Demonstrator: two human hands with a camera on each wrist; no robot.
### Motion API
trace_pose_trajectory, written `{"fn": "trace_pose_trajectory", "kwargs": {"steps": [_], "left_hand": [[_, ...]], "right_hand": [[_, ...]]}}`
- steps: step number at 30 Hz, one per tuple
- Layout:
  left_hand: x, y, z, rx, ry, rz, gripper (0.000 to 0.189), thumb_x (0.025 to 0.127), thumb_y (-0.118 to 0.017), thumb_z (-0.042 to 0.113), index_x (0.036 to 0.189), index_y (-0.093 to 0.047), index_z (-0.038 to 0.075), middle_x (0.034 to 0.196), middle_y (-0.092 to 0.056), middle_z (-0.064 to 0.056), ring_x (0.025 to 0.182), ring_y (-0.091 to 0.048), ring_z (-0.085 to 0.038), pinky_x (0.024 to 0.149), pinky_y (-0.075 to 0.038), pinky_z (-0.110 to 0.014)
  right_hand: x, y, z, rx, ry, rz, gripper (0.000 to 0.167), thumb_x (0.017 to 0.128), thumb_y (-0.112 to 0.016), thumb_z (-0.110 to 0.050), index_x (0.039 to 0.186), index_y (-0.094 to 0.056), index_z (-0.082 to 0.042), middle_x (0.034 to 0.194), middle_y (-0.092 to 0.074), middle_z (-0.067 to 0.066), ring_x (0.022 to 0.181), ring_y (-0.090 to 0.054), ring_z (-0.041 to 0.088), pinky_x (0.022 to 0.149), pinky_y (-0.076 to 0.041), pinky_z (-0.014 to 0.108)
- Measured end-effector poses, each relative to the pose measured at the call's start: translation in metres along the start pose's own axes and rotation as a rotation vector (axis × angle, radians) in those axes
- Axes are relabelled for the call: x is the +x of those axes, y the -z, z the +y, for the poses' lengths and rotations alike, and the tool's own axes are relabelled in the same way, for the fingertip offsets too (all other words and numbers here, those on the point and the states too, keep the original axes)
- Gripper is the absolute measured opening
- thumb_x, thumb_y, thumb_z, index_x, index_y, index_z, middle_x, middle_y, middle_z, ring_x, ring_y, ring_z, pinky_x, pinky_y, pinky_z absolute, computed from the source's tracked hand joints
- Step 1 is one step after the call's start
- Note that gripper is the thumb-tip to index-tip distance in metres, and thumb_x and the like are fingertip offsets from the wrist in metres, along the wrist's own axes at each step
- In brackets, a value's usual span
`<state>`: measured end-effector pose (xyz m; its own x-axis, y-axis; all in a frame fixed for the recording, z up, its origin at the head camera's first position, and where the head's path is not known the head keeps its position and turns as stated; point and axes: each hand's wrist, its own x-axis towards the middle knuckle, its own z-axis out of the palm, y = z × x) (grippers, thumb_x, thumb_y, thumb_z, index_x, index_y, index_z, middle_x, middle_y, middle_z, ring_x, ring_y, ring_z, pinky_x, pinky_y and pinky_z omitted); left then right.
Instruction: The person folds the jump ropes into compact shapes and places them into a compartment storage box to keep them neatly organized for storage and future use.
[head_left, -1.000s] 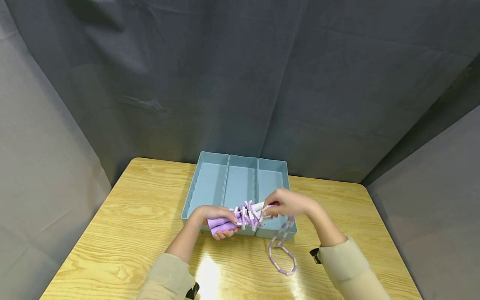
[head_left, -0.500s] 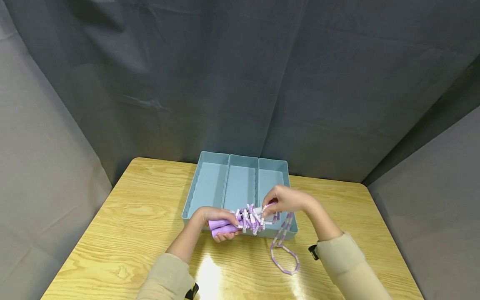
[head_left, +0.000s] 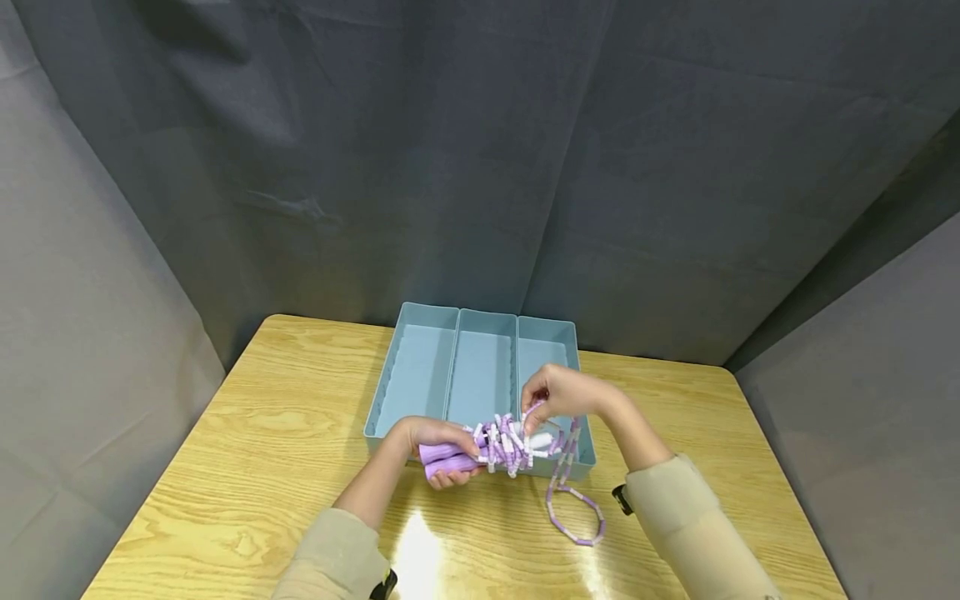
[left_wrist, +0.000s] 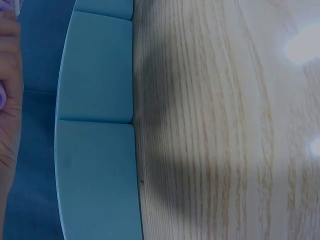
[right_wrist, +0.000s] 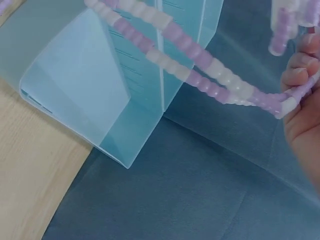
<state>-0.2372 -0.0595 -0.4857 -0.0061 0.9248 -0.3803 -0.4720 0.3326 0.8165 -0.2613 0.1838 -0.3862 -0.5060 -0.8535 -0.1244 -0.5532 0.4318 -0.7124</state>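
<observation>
Purple handles [head_left: 438, 453] gripped in left hand [head_left: 429, 432] over near edge of blue tray [head_left: 420, 367]; right hand [head_left: 561, 392] pinches beaded rope [head_left: 507, 451] wound round them. Slack loop [head_left: 585, 543] trails near right: might catch the tray, or everything unwind should that pinch slip.

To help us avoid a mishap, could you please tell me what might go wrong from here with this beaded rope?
The loose loop hanging by the tray could catch on its rim. The coils bunched around the purple handles may slip if the right hand, pinching the beaded rope, tugs too hard, or if the left hand loosens its grip.
</observation>
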Motion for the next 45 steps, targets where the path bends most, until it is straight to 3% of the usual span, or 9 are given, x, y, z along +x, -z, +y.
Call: {"fn": "trace_pose_trajectory", "kwargs": {"steps": [17, 31, 45], "left_hand": [[0.002, 0.000, 0.000, -0.024, 0.010, -0.079, 0.020, 0.087, -0.026, 0.023, 0.091, -0.039, 0.008, 0.060, -0.039, 0.003, 0.046, -0.033, -0.006, 0.042, -0.027, -0.019], [0.000, -0.004, 0.004, -0.019, 0.004, -0.124, 0.020, 0.086, -0.027, 0.024, 0.091, -0.039, 0.009, 0.061, -0.038, 0.002, 0.046, -0.033, -0.006, 0.043, -0.027, -0.019], [0.000, -0.003, 0.004, -0.001, -0.012, -0.146, 0.021, 0.086, -0.026, 0.025, 0.091, -0.039, 0.009, 0.061, -0.039, 0.003, 0.046, -0.034, -0.006, 0.042, -0.029, -0.020]], "right_hand": [[0.007, -0.003, 0.011, 0.071, 0.032, -0.010, 0.015, 0.071, -0.074, -0.018, 0.072, -0.065, -0.006, 0.064, -0.058, -0.001, 0.055, -0.044, 0.004, 0.052, -0.039, 0.018], [0.009, -0.003, 0.019, 0.139, 0.020, -0.035, 0.016, 0.074, -0.073, -0.017, 0.075, -0.064, -0.004, 0.066, -0.055, -0.004, 0.057, -0.042, 0.004, 0.053, -0.038, 0.018], [0.011, -0.008, 0.040, 0.289, 0.081, -0.077, 0.025, 0.080, -0.069, -0.023, 0.078, -0.063, 0.001, 0.064, -0.051, -0.006, 0.055, -0.038, 0.002, 0.050, -0.034, 0.017]]}}
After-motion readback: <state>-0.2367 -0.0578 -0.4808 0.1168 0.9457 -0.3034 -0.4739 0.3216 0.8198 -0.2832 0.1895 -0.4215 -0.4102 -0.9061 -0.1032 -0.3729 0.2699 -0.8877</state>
